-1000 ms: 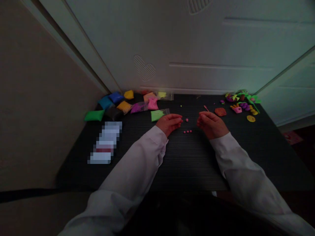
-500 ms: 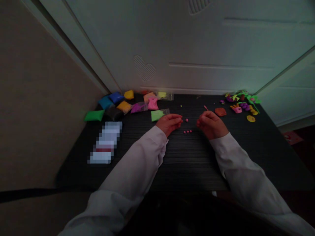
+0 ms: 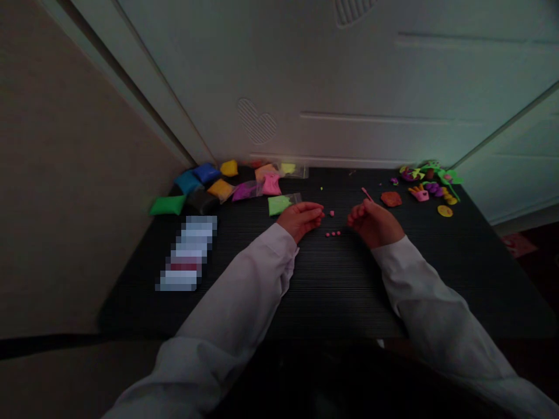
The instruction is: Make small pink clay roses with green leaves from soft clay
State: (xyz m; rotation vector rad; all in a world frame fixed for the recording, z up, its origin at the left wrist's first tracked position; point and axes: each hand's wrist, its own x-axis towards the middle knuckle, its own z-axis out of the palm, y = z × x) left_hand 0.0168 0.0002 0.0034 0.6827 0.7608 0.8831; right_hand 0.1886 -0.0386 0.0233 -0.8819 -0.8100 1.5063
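My left hand (image 3: 301,220) is pinched closed on a small bit of pink clay (image 3: 322,215) at its fingertips. Beside it on the table lies a pink clay lump (image 3: 332,213). Below that, three tiny pink clay balls (image 3: 333,234) sit in a short row. To the right, my right hand (image 3: 376,223) has its fingers curled together; anything inside them is hidden. A thin pink stick-like piece (image 3: 365,192) lies just beyond this hand, and a flat reddish-brown clay piece (image 3: 391,199) is near its far side.
Bags of coloured clay, such as a green bag (image 3: 168,205) and a light green bag (image 3: 279,204), lie at the back left of the dark table (image 3: 340,291). A blurred-out rectangle (image 3: 187,253) is at left. Several clay figures (image 3: 420,193) stand back right, beside a yellow disc (image 3: 445,211).
My right hand has shifted very slightly left, its fingers turning a little. My left hand stays almost still, and the pink bit shows more clearly at its fingertips.
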